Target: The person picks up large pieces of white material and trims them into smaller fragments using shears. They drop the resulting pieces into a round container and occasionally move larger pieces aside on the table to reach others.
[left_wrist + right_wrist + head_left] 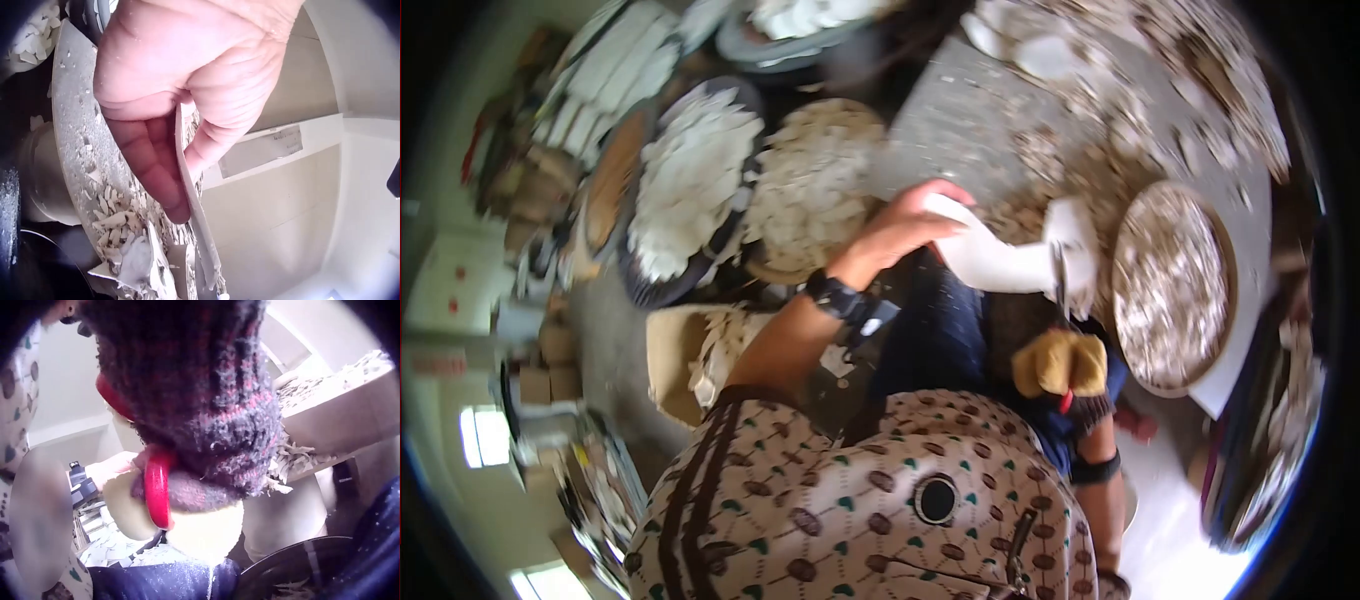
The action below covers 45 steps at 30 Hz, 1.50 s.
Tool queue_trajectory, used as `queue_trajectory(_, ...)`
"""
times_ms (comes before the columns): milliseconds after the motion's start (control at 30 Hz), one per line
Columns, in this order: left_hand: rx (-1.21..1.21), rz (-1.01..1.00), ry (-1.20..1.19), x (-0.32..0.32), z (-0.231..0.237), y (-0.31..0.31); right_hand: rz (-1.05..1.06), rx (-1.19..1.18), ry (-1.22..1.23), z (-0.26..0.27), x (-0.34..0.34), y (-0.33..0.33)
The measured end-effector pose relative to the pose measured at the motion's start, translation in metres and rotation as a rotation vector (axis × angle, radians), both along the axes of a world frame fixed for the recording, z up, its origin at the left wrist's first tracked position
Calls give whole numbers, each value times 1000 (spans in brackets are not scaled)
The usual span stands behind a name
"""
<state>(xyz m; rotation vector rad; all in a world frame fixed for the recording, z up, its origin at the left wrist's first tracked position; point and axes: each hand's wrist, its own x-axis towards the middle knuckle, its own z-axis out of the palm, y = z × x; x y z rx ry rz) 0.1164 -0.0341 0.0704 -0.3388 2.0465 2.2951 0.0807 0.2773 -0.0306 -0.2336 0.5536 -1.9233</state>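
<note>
A thin white curved sheet (1000,262) extends rightward from my bare left hand (910,225) in the head view. My left thumb and fingers pinch one end of the sheet, seen edge-on in the left wrist view. My right hand (200,425) wears a dark knitted glove and grips red-handled scissors (157,494), with the finger loop around a gloved finger. Bulky yellow padding (1058,365) surrounds the grip. In the head view the scissor blades (1059,275) cross the sheet's right part, over my lap.
A grey table (960,110) ahead bears heaps of pale scraps. An oval container (1230,300) full of scraps stands at the right. A dark-rimmed tub (640,285) of white pieces, a basket (775,272) and a cream box (668,375) are at the left.
</note>
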Motion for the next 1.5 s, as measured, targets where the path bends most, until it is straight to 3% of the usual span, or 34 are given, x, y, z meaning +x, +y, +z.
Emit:
queue_trajectory(200,95,4,-197,38,17,-28,-73,471,599,44,3,6)
queue_trajectory(267,80,141,-242,60,30,-53,-57,492,685,38,5,6)
queue_trajectory(300,26,265,-229,73,25,-78,-15,439,673,36,4,5)
queue_trajectory(333,-38,440,-193,88,28,-106,39,201,284,21,2,6)
queue_trajectory(400,-183,787,19,129,6,-182,94,114,-96,20,5,2)
queue_trajectory(467,-185,1038,199,153,20,-217,44,208,-96,8,14,4)
queue_trajectory(533,-185,1110,270,129,46,-186,-9,251,521,-4,17,3)
queue_trajectory(667,-251,519,117,52,41,-77,41,416,642,48,21,-12)
queue_trajectory(700,-335,357,77,33,34,-46,75,376,561,13,30,-9)
queue_trajectory(767,-462,72,38,4,22,21,20,438,901,56,25,-9)
queue_trajectory(833,-772,-207,190,-17,11,69,0,499,1095,68,24,-8)
queue_trajectory(867,-1023,-299,435,-26,-3,80,-28,499,1107,69,25,-5)
queue_trajectory(933,-1228,-323,443,-38,-23,97,-83,495,1133,71,26,0)
queue_trajectory(1067,-1047,-177,466,-49,-20,92,-172,518,1049,64,32,5)
queue_trajectory(1133,-906,76,409,-53,-14,86,-110,566,1003,67,30,6)
queue_trajectory(1200,-391,274,214,-59,-32,64,-85,522,735,52,34,1)
queue_trajectory(1233,-254,292,179,-64,-27,56,-64,483,631,46,35,1)
queue_trajectory(1333,7,355,40,-62,-18,43,-45,467,679,35,32,-7)
queue_trajectory(1400,17,374,76,-59,-14,45,-18,510,694,51,30,1)
queue_trajectory(1433,15,379,86,-57,-12,46,12,442,325,39,32,0)
queue_trajectory(1500,19,374,77,-54,-14,48,4,493,483,44,30,1)
